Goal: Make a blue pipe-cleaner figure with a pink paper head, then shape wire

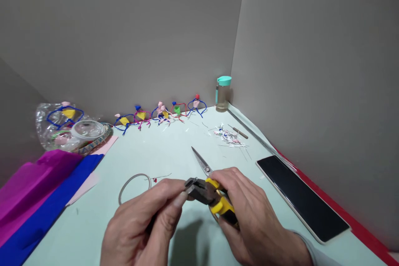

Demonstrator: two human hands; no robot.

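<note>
Inspector: State of the 2 hands?

Clerk: The right hand (254, 212) is closed round the yellow handles of 1 pair of pliers (202, 192), held above the table (140, 149). The left hand (140, 220) has thumb and forefinger pinched together, touching the jaws' end; what lies between them is hidden. A thin wire (195, 181) shows at the jaws.

Inspector: Items near the hands?

Clerk: 1 pair of scissors (201, 160), blades pointing away, its handles hidden by the right hand. Beyond the left hand, 1 grey ring (124, 184), partly covered, and 1 small red piece (155, 180) with thin wire.

Inspector: Far side?

Clerk: At least 5 small figures (177, 110) by the wall (the middle cluster overlaps, so I certify no exact total), 1 bottle (222, 96) with a turquoise lid, 1 heap of scraps (227, 135) and 1 slim tool (240, 132) just beside it.

Inspector: Sides?

Clerk: On the right, 1 phone (302, 197), dark screen up. On the left, 1 magenta sheet (40, 178), 1 blue sheet (56, 203), 2 pale pink pieces (82, 189), 1 clear plastic bag (42, 126), 1 white roll (73, 129) and 1 further figure (69, 113) at the bag.
</note>
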